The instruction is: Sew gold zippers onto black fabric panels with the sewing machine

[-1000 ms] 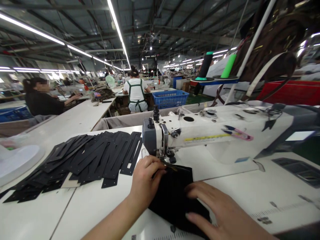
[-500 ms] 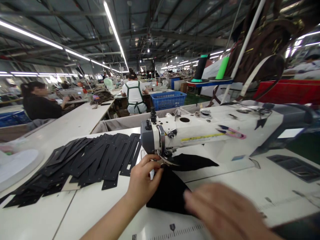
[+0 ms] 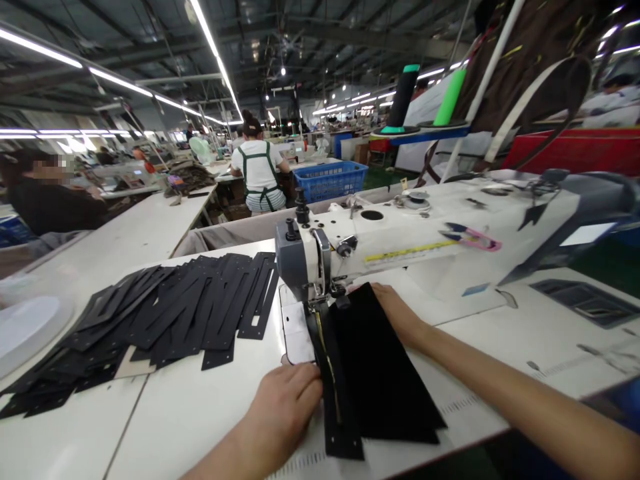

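A black fabric piece (image 3: 385, 373) lies under the head of the white sewing machine (image 3: 400, 233), beside a narrow black strip (image 3: 333, 393) with a gold-coloured zipper line along it. The strip runs from below the needle area toward me. My left hand (image 3: 290, 400) is closed on the strip's left edge, its fingertips partly hidden. Behind the fabric's upper right edge is my right hand (image 3: 395, 313), touching the cloth; most of its fingers are hidden by fabric and machine.
Many black slotted pieces (image 3: 185, 313) are piled left of the machine. Pink-handled snips (image 3: 473, 237) rest on the machine arm. Thread cones (image 3: 403, 100) stand behind it. A blue basket (image 3: 330, 181) and seated people (image 3: 259, 170) are farther back.
The fabric now lies lengthwise toward me, with the zipper strip showing. My left hand has moved down from the needle area; my right hand has gone from the front to behind the cloth.
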The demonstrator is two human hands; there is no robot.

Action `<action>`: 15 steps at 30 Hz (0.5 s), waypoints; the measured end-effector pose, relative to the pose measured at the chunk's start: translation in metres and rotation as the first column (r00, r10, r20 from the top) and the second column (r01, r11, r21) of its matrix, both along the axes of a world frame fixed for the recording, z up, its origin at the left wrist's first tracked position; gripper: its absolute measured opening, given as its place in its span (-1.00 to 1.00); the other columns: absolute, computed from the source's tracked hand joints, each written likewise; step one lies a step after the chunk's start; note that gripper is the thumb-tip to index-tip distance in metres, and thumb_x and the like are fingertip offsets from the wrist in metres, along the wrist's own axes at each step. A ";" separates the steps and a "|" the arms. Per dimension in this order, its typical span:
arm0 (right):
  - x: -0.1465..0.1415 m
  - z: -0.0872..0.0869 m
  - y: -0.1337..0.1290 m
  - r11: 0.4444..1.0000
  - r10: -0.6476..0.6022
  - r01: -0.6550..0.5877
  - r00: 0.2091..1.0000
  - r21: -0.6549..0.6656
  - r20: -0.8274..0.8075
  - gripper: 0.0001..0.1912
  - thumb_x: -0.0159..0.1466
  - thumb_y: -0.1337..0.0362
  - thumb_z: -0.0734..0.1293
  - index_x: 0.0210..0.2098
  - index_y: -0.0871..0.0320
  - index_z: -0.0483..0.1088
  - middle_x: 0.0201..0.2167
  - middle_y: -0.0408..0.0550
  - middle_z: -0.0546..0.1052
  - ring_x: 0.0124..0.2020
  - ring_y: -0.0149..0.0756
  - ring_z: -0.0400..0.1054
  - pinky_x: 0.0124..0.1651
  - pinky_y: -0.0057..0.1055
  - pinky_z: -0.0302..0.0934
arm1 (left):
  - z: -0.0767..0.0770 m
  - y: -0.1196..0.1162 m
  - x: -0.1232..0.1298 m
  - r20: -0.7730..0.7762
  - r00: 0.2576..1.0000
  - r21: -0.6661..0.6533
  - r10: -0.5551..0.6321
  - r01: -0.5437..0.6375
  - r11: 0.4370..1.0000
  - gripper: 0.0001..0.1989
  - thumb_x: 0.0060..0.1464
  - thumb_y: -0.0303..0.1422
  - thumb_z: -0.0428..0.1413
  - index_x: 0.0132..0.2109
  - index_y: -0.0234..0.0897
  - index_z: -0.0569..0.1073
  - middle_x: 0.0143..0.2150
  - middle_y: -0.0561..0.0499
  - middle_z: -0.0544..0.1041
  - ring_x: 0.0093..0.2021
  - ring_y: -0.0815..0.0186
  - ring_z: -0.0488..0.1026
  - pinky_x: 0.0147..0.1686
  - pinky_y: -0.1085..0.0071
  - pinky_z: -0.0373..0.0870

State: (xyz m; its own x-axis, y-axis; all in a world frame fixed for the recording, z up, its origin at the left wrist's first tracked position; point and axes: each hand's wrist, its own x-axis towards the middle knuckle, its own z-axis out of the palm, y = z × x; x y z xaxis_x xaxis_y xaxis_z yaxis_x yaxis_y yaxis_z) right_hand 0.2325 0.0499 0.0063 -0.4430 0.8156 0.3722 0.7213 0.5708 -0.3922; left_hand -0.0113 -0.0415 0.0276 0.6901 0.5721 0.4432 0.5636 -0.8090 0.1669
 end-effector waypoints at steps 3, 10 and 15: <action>0.009 -0.008 0.007 0.994 -0.028 0.010 0.987 -0.111 -0.157 -0.63 0.35 0.24 -0.01 -0.01 0.22 0.28 -0.17 0.06 0.45 -0.11 -0.24 0.34 -0.06 -0.25 0.23 | -0.002 -0.001 -0.002 -0.026 0.999 -0.151 0.023 -0.026 0.988 -0.81 -0.01 -0.55 -0.11 -0.29 -0.30 0.36 -0.31 -0.10 0.43 -0.35 0.25 0.37 -0.36 0.31 0.39; 0.009 -0.007 0.007 0.915 -0.210 -0.003 0.850 -0.403 -0.484 -0.61 0.29 0.08 0.05 -0.07 0.13 0.32 -0.14 -0.03 0.45 -0.03 -0.20 0.27 0.07 -0.21 0.08 | -0.013 0.038 0.012 -0.003 0.986 -0.074 0.170 -0.169 0.983 -0.77 0.01 -0.54 -0.06 -0.19 -0.32 0.42 -0.16 -0.15 0.47 -0.04 0.13 0.34 -0.09 0.13 0.34; 0.016 -0.012 0.013 0.873 -0.226 -0.081 0.806 -0.481 -0.546 -0.56 0.23 0.09 0.14 0.02 0.16 0.21 -0.44 -0.12 0.44 -0.35 -0.29 0.35 -0.25 -0.36 0.23 | -0.019 0.040 0.018 -0.098 0.969 -0.006 0.228 -0.230 0.973 -0.72 -0.06 -0.59 -0.03 -0.18 -0.33 0.42 -0.17 -0.15 0.48 0.00 0.09 0.33 -0.02 0.08 0.26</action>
